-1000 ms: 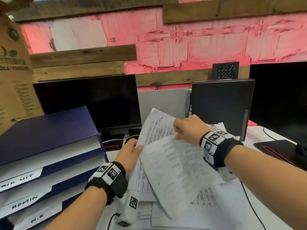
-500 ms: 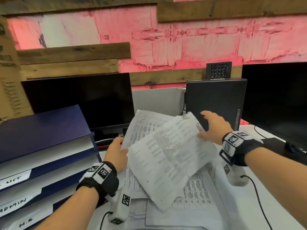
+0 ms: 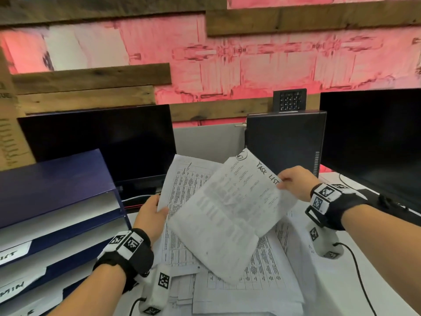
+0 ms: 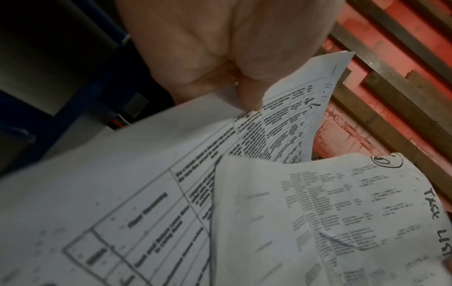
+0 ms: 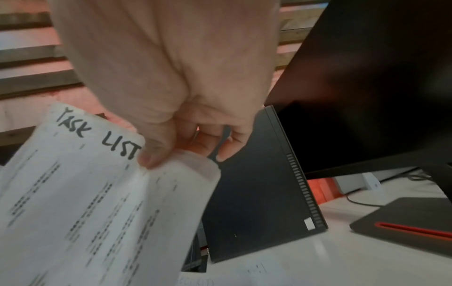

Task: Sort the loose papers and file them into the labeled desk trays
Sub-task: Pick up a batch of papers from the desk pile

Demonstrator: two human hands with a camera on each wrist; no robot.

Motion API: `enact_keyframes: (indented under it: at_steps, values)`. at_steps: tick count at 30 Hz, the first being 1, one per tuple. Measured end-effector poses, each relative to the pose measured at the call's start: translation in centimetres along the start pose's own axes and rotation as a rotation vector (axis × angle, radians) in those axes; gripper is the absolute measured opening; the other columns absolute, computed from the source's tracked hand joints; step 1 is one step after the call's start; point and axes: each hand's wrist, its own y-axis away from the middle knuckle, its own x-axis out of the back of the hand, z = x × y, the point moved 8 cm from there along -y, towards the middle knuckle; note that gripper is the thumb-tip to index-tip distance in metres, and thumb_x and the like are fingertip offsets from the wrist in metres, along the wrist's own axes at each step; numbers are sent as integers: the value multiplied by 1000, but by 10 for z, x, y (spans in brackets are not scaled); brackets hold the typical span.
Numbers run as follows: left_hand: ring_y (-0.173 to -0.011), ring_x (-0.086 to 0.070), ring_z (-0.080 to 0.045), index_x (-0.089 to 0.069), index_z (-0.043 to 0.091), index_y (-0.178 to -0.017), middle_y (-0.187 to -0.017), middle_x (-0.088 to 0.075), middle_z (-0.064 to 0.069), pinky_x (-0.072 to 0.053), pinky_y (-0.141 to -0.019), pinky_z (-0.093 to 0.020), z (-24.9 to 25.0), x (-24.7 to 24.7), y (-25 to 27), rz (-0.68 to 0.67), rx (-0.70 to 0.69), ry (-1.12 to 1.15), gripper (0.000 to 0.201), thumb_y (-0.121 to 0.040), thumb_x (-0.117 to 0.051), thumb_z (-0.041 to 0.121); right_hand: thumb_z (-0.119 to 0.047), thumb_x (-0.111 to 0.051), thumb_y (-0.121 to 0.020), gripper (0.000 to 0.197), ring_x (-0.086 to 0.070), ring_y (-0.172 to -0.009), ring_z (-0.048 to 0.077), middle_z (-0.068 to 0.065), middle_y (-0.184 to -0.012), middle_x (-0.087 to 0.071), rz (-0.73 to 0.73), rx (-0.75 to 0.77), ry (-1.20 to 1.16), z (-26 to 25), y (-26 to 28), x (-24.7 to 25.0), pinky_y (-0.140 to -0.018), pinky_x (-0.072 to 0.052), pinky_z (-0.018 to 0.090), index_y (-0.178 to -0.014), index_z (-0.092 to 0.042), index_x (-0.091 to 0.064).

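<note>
My right hand (image 3: pixel 290 183) pinches the top right corner of a crumpled sheet (image 3: pixel 227 213) hand-marked "TASK LIST" (image 5: pixel 97 135), thumb on its face (image 5: pixel 151 154). That sheet hangs tilted over a pile of printed papers (image 3: pixel 246 279) on the desk. My left hand (image 3: pixel 152 215) holds the left edge of a gridded form (image 3: pixel 182 192), lifted behind the task-list sheet; in the left wrist view the thumb (image 4: pixel 249 96) presses on that form (image 4: pixel 171 183). Blue stacked trays (image 3: pixel 57 190) stand at the left, with white labels reading partly "LIST" (image 3: pixel 13 252) and "ADMIN" (image 3: pixel 13 290).
A dark monitor (image 3: pixel 102 142) stands behind the trays. An upright black computer case (image 3: pixel 284 142) and a second monitor (image 3: pixel 373 142) sit at the right, its base (image 5: pixel 403 224) on the white desk. A cardboard box (image 3: pixel 9 133) stands at the far left. Cables run near both wrists.
My right hand let go of the top sheet, reached right, and now pinches its "TASK LIST" corner, turning the sheet face up. The left hand kept hold of the gridded form.
</note>
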Motion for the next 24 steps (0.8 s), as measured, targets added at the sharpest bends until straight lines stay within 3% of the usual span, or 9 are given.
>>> enact_keyframes:
  at_steps: [2, 5, 12, 13, 15, 17, 18, 21, 24]
  values:
    - [-93, -61, -14, -54, 16, -120, -109, -64, 0, -46, -71, -26, -1, 1, -2, -8, 3, -16, 24, -98, -47, 12, -14, -60, -89, 11, -58, -83, 17, -5, -83, -63, -34, 23, 31, -8, -2, 3, -74, -41, 25, -90, -21, -70]
    - [-87, -60, -7, -53, 16, -116, -104, -64, 2, -43, -64, -19, 2, -3, -2, -35, -4, -11, 20, -98, -46, 10, -16, -58, -91, 18, -56, -89, 16, -2, -97, -63, -75, 42, 97, -24, -4, 6, -81, -43, 26, -105, -17, -69]
    - [-82, -65, -4, -50, 25, -109, -99, -65, 6, -48, -55, -12, 13, -25, 4, -136, -33, 16, 20, -96, -52, 10, -21, -64, -88, 19, -62, -97, 18, -1, -104, -66, -29, 132, 24, -80, -10, 5, -86, -48, 27, -106, -17, -69]
    - [-83, -67, -7, -50, 25, -110, -100, -66, 5, -50, -56, -14, 12, -28, 6, -155, -24, 19, 22, -95, -54, 10, -21, -65, -88, 19, -62, -98, 18, -1, -104, -66, -30, 157, 11, -88, -11, 3, -85, -47, 26, -106, -17, -69]
    - [-97, -65, -11, -51, 23, -119, -110, -65, 5, -54, -72, -22, 9, -32, 5, -176, -26, -40, 30, -93, -57, 11, -20, -65, -88, 17, -62, -96, 17, 0, -101, -66, -43, 204, -10, -104, -12, -4, -83, -46, 25, -104, -15, -69]
    - [-110, -59, -17, -51, 19, -127, -119, -62, 2, -50, -90, -31, 4, -32, 2, -146, -41, -123, 38, -91, -58, 8, -19, -65, -88, 17, -60, -92, 15, 0, -99, -67, -28, 241, -46, -115, -10, -8, -82, -45, 24, -104, -15, -69]
    - [-112, -58, -20, -51, 17, -127, -120, -61, 0, -47, -93, -32, 1, -28, -1, -102, -37, -147, 39, -91, -58, 5, -18, -65, -87, 18, -60, -92, 15, 0, -98, -67, -8, 244, -68, -114, -10, -9, -82, -45, 24, -104, -15, -69]
    - [-112, -55, -26, -51, 12, -126, -119, -59, -6, -43, -90, -32, -11, -9, -7, 47, 11, -171, 37, -90, -56, 2, -20, -66, -86, 27, -62, -102, 19, 0, -109, -66, 6, 158, -58, -91, -10, -18, -90, -49, 30, -113, -17, -65]
    - [-102, -56, -25, -49, 12, -124, -118, -60, -7, -44, -84, -31, -25, 5, -13, 113, 41, -191, 35, -91, -52, 1, -34, -64, -86, 46, -58, -111, 22, 4, -125, -58, -185, -6, 153, -54, 1, -48, -96, -48, 33, -126, -12, -55]
